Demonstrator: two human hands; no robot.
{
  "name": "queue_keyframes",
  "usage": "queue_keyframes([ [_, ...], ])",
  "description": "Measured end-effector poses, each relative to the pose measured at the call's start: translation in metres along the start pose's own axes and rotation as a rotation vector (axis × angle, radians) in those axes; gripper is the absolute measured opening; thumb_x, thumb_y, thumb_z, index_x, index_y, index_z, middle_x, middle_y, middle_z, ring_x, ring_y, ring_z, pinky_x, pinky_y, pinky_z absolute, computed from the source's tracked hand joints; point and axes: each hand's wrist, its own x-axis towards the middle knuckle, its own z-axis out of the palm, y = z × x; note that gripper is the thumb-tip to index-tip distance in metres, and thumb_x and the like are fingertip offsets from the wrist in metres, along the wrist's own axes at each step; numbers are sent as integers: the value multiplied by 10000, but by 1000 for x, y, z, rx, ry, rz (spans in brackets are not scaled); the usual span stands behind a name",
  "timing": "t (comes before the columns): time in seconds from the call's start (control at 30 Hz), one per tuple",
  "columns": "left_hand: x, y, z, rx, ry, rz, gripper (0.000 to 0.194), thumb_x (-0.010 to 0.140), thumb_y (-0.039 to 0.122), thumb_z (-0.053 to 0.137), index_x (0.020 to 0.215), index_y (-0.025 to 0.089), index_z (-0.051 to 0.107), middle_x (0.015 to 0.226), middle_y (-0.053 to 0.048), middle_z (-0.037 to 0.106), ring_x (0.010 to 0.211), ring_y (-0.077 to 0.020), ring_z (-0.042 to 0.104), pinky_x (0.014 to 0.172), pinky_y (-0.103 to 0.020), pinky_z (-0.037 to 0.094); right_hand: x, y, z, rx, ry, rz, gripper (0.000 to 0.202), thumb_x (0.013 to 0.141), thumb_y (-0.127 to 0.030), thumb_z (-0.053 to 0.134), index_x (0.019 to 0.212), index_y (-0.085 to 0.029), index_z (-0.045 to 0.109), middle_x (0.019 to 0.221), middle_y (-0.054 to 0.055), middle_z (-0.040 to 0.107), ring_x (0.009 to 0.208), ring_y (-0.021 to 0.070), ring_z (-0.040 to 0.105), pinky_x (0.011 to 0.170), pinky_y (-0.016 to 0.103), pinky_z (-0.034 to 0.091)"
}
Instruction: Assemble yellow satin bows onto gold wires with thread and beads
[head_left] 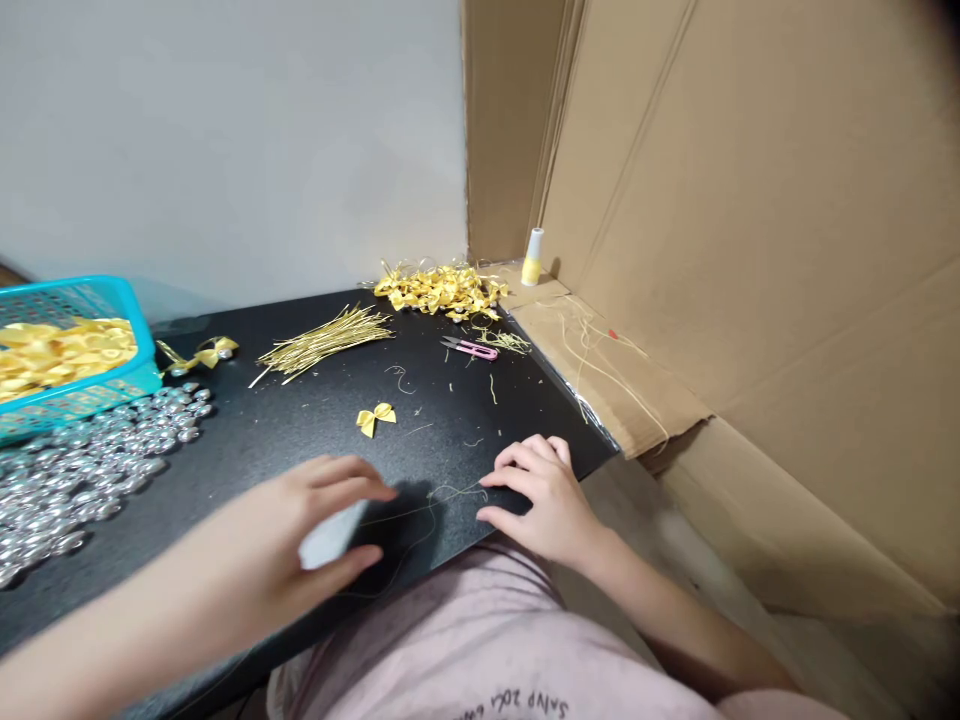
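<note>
- While working close to the front edge of the black tabletop (pixel 285 440), keep the fine thread (pixel 431 497) above the surface rather than over the lap.
- Left hand (pixel 311 505) poised near the front edge, slightly blurred, thumb and forefinger well apart, not pinching; for control, close lightly on the strand running between.
- Right hand (pixel 544 500) by the front right corner, thumb and forefinger apart, forefinger tip at the thread; cannot tell whether gripped by the other fingers. Probably best used as a steady anchor.
- Thread looped and crossed between both hands, seemingly slack; spread the loop before tightening, and draw slowly to avoid snarling.
- Yellow bow (pixel 376 418) lying past the hands, near mid-tabletop, untouched; keep loose strands clear of its tails.
- Silver beads (pixel 112 470) massed toward the left, beside a turquoise basket (pixel 142 345); avoid sweeping the left forearm through.
- Pink snips (pixel 469 347) near the right edge, easily reached; gold ties (pixel 326 345) toward the back edge.
- Piled bows (pixel 442 290) at the back right corner; beyond, upright on cardboard (pixel 555 345), a spool (pixel 532 258).
</note>
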Motion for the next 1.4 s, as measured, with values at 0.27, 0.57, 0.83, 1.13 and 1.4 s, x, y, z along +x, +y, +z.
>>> queue_keyframes([
  [0.27, 7, 24, 79, 36, -170, 227, 830, 913, 491, 462, 1538, 222, -12, 1584, -84, 216, 1447, -298, 240, 1180, -541, 175, 2, 10, -1, -90, 24, 110, 131, 865, -232, 648, 738, -218, 677, 869, -8, 679, 872, 163, 535, 834, 369, 254],
  [0.57, 3, 23, 80, 50, -117, 217, 818, 911, 438, 479, 1538, 209, 6, 1582, -74, 223, 1448, -280, 244, 1194, -519, 124, -2, 17, -16, -83, 112, -66, 137, 876, -287, 616, 973, -255, 707, 1025, 23, 686, 971, 195, 518, 867, 376, 321],
  [0.83, 3, 23, 81, 22, -136, 194, 855, 872, 360, 522, 1539, 228, 4, 1588, -66, 210, 1450, -281, 238, 1192, -526, 132, -22, 21, -12, -241, -52, -227, 240, 907, -403, 558, 1098, -347, 692, 1282, 12, 616, 1094, 235, 461, 930, 452, 262],
  [1.13, 2, 24, 82, 9, -173, 160, 882, 852, 324, 525, 1537, 235, -24, 1600, -53, 159, 1463, -273, 195, 1198, -526, 83, -18, 27, -25, -296, 94, -83, 262, 911, -357, 531, 1089, -271, 703, 1255, 57, 621, 1088, 257, 459, 911, 444, 301],
  [1.4, 2, 25, 81, 0, -143, 168, 880, 842, 299, 530, 1538, 241, -5, 1591, -66, 200, 1454, -283, 225, 1189, -545, 126, -30, 9, -6, -244, -74, -237, 282, 899, -397, 547, 1152, -347, 662, 1364, 21, 548, 1158, 255, 427, 985, 476, 241],
])
